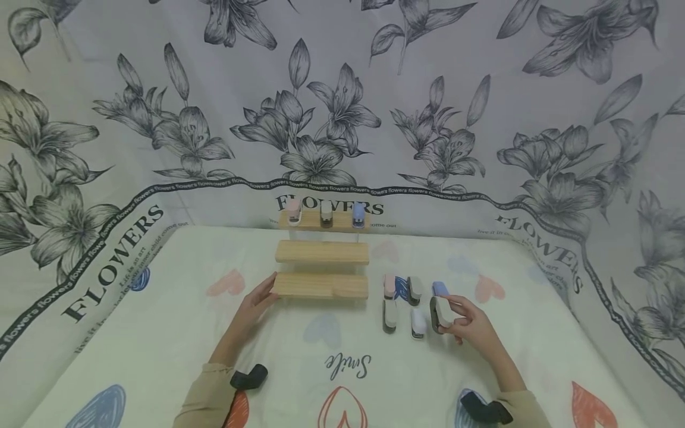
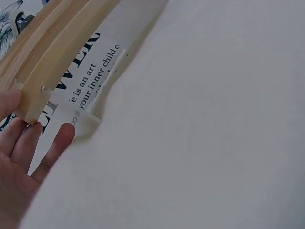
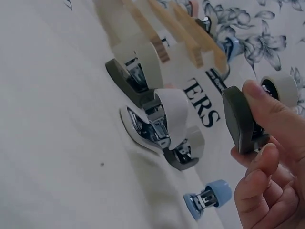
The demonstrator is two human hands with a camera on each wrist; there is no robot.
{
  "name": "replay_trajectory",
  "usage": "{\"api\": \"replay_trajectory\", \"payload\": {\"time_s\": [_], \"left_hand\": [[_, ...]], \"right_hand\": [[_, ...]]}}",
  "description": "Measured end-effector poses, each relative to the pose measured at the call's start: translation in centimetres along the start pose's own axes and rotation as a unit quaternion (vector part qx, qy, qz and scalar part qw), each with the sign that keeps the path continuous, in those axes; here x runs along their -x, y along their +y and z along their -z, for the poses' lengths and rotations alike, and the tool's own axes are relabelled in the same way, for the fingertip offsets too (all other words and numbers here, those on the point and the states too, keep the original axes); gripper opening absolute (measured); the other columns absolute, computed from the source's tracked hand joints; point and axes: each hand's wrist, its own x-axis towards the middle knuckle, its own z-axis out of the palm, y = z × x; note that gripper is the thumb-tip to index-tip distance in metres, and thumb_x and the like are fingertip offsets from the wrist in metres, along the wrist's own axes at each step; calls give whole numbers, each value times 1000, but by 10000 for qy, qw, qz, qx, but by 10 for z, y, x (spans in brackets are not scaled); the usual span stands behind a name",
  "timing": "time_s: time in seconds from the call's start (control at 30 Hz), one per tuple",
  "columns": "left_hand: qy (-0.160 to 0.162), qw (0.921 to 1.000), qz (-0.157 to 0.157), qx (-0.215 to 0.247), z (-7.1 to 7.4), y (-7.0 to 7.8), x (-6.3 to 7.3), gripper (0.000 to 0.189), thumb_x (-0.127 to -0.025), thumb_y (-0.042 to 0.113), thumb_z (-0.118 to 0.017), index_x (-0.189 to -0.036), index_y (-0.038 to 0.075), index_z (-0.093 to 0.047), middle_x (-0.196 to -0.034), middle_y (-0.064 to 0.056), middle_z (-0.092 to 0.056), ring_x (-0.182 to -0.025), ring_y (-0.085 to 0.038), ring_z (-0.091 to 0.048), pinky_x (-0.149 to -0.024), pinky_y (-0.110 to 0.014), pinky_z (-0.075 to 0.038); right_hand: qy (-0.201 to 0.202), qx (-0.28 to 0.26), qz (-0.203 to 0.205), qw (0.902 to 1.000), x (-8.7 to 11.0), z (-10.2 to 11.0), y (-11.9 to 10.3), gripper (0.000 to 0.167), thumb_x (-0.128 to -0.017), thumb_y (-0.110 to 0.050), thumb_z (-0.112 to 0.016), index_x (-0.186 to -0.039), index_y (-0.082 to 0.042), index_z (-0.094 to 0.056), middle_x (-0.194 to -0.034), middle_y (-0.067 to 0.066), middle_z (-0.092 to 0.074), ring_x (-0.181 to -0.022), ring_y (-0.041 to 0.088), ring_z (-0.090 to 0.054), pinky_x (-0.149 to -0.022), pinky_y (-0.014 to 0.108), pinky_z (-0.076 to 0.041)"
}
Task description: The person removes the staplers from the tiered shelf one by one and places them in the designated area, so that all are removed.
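Observation:
My right hand pinches a stapler with a dark grey-green base and a pale top, held above the cloth. In the right wrist view the stapler is tilted, its base facing the camera. My left hand grips the left end of the lowest wooden tier of a stepped display rack, and the left wrist view shows the thumb at the board with fingers below. Near the right hand lie a white stapler, pale-topped staplers, a pink stapler and a blue stapler.
On the rack's top tier stand a pink stapler, a pale-and-dark stapler and a blue stapler. The middle tier is bare wood. Behind the rack hangs a flower-printed curtain. A heart-printed cloth covers the surface.

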Motion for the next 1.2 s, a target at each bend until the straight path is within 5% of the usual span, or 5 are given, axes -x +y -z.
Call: {"api": "replay_trajectory", "payload": {"time_s": [0.17,0.33,0.53,1.2], "left_hand": [[27,10000,36,44,-1,0,-1,55,-92,20,-52,-139,4,-28,-140,-14,-31,-116,-26,-40,-93,-25,-34],[-45,9999,97,76,-2,0,-2,56,-93,21,-51,-140,4,-27,-141,-15,-29,-119,-32,-37,-98,-40,-29],[-140,9998,132,86,-1,3,-3,57,-93,21,-51,-140,3,-25,-141,-18,-26,-120,-36,-35,-99,-49,-25],[-131,9998,-51,-169,-1,8,-2,54,-94,15,-48,-140,0,-24,-141,-20,-25,-126,-35,-25,-100,-49,-24]], "right_hand": [[-238,171,-106,9995,4,12,1,63,-72,13,-60,-130,4,-37,-133,39,-20,-57,26,-61,-42,29,-43],[-299,275,-511,9979,7,19,4,66,-70,9,-66,-129,2,-38,-133,39,-21,-43,15,-46,-42,28,-42],[-361,496,-530,9967,6,21,16,67,-69,6,-69,-127,5,-38,-130,41,-23,-45,13,-46,-41,26,-42],[292,1295,-809,9878,4,13,20,71,-64,-6,-78,-127,1,-45,-124,26,-46,-46,16,-48,-43,30,-48]]}}
